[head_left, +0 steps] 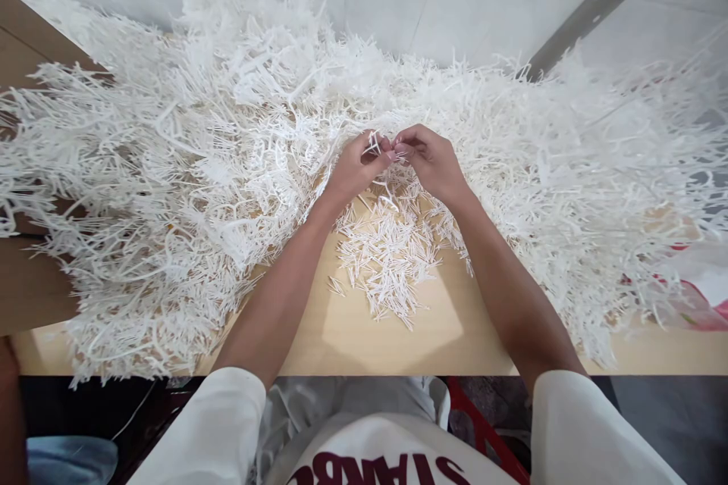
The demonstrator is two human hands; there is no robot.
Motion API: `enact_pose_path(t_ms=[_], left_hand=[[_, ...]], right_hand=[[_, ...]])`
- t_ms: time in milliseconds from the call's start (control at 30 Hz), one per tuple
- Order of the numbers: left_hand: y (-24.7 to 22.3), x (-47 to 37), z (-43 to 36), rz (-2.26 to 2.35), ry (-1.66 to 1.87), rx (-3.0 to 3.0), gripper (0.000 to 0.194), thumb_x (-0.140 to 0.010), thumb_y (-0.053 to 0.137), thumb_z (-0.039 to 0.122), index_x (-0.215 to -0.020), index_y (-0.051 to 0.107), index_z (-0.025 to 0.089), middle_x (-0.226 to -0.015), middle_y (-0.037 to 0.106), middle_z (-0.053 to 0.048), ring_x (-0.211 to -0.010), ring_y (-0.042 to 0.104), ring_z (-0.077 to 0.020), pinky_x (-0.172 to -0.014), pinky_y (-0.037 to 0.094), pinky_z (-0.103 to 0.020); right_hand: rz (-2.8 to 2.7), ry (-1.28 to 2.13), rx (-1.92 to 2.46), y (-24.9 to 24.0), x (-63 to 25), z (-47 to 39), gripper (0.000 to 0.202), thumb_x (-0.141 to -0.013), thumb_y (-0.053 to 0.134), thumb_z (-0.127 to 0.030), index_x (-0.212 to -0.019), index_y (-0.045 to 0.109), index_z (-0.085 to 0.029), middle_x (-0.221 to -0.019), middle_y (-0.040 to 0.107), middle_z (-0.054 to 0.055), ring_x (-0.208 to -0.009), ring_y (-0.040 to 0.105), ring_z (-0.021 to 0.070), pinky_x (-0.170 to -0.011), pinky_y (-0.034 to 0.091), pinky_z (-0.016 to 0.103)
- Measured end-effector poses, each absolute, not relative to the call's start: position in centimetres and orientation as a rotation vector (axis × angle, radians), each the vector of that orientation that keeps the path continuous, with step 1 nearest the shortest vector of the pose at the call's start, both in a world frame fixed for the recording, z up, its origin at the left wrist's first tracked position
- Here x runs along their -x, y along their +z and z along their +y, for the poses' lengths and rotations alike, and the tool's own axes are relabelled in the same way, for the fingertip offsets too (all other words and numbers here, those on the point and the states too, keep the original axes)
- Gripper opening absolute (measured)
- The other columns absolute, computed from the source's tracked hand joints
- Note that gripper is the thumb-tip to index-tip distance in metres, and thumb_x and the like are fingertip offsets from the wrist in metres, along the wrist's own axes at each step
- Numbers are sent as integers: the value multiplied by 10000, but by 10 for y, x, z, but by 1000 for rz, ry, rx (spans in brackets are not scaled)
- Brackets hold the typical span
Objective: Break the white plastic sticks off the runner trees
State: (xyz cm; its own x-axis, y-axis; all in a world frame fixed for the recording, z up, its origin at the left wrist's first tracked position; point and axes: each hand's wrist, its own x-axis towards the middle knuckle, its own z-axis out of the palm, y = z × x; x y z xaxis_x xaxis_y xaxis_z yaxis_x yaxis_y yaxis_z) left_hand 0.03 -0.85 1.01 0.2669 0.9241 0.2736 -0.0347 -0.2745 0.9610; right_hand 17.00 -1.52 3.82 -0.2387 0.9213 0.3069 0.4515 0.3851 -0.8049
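Observation:
My left hand (364, 163) pinches a small white branched plastic piece (374, 142) between thumb and fingers, near the middle of the view. Close beside it, fingertips almost touching, my right hand (428, 158) is closed on thin white bits of the same kind. Below both hands a loose pile of short white sticks (392, 261) lies on the wooden table (307, 348). Large tangled heaps of white branched pieces surround the hands, one on the left (187, 189) and one on the right (557, 189).
Cardboard boxes (34, 280) stand at the left edge. A red and clear plastic bag (697, 292) lies at the right. Behind the heap is a tiled wall (483, 7) with a grey metal bar (603, 4). Part of another person shows at bottom left.

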Motion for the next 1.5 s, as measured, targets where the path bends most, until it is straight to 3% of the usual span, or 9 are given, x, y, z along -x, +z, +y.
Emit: enact_pose_path(t_ms=[100,400,567,700,867,967,1100,1267,1500], left_hand=[[13,0,-9,855,1180,-1517,110,-929,534,267,-855,569,194,-896,633,-14,-792,627,-104,-726,527,-245],[5,-4,-9,835,1185,-1502,178,-842,679,272,-975,595,190,-903,665,-20,-747,616,-95,-683,506,-239],[7,-5,-7,980,1140,-1641,59,-765,650,147,-787,606,181,-642,529,42,-554,436,-60,-543,351,-225],[10,-4,-7,1075,1104,-1739,84,-716,626,116,-730,584,188,-607,515,45,-557,427,-73,-554,334,-238],[6,-3,-8,1126,1078,-1815,90,-725,642,132,-723,579,197,-633,552,31,-578,459,-95,-584,356,-264],[3,-3,-8,1134,1148,-1702,59,-773,633,153,-799,611,203,-640,543,34,-573,458,-93,-592,368,-266],[3,-3,-9,1124,1149,-1701,138,-783,648,172,-917,648,204,-644,555,42,-580,465,-93,-611,379,-263],[6,-3,-11,1109,1175,-1850,48,-779,654,187,-810,621,204,-642,553,35,-597,476,-99,-609,378,-263],[5,-5,-12,1120,1155,-1924,52,-771,623,187,-779,579,213,-629,562,45,-587,471,-97,-588,378,-250]], right_hand=[[-1871,606,1237,39,-170,-16,349,-901,524,-596,-896,614,-260,-946,667,33,-878,622,181,-715,517,327],[-1853,584,1290,41,-175,-13,357,-905,517,-598,-905,617,-256,-940,687,30,-832,640,165,-729,524,324],[-1897,570,1262,36,-172,-17,244,-948,491,-471,-898,589,-253,-894,686,23,-841,644,174,-804,519,360],[-1873,426,1299,27,-160,-23,250,-978,430,-456,-935,577,-258,-927,672,34,-875,631,191,-847,505,390],[-1563,272,1316,57,-165,-29,385,-1004,251,-557,-1096,528,-307,-907,619,55,-794,604,191,-704,512,356],[-1514,234,1284,84,-180,-28,292,-980,417,-521,-1083,560,-289,-937,613,64,-786,604,174,-649,491,317],[-1743,327,1431,86,-192,-25,275,-878,630,-493,-956,693,-236,-784,620,25,-735,575,160,-710,480,326],[-2088,498,1460,62,-182,-23,403,-907,530,-602,-877,693,-234,-728,648,7,-689,565,149,-713,443,317],[-2295,358,1461,59,-182,-24,267,-928,538,-432,-756,595,-236,-684,593,18,-669,511,168,-710,421,335]])
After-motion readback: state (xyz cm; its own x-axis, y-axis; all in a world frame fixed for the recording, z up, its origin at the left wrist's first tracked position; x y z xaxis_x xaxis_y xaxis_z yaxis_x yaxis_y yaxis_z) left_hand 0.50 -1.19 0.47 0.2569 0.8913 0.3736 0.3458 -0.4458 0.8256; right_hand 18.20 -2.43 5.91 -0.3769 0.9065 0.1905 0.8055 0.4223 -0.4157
